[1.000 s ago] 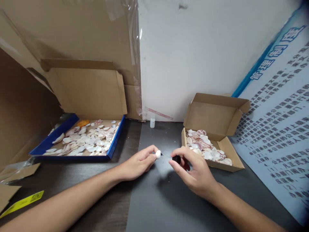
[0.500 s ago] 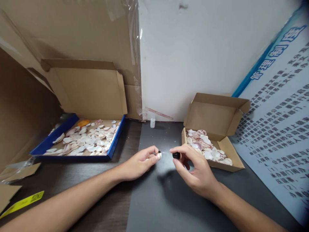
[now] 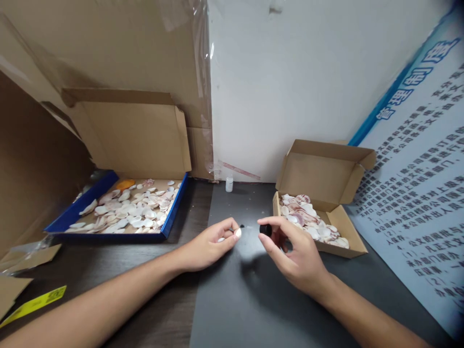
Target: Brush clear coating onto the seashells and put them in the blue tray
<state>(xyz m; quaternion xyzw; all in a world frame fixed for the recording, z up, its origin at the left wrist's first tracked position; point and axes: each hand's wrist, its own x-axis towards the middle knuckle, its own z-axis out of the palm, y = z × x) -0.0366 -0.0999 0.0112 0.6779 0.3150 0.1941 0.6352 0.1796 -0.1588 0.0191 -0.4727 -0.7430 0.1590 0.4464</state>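
Near the middle of the table, my left hand (image 3: 213,245) is closed in a pinch. A small white shell (image 3: 238,233) shows between its thumb and index finger, and another pale bit shows within the curled fingers. Across from it, my right hand (image 3: 292,246) grips a black brush cap (image 3: 265,229) between thumb and fingertips. The cap's thin clear stem points left, and its dark brush tip (image 3: 243,226) lies just beside the left fingertips. Whether the tip touches the shell I cannot tell. Behind the hands a small white bottle (image 3: 229,184) stands upright by the wall.
To the left, an open blue-edged box (image 3: 165,231) holds many loose shells. At the right, a smaller open cardboard box (image 3: 357,246) has more shells. A grey mat (image 3: 224,309) covers the table under my hands. A yellow label strip (image 3: 34,305) lies at lower left.
The brush tip has shifted slightly right, away from the left fingertips. My right hand has turned the cap a little. The left hand has barely moved.
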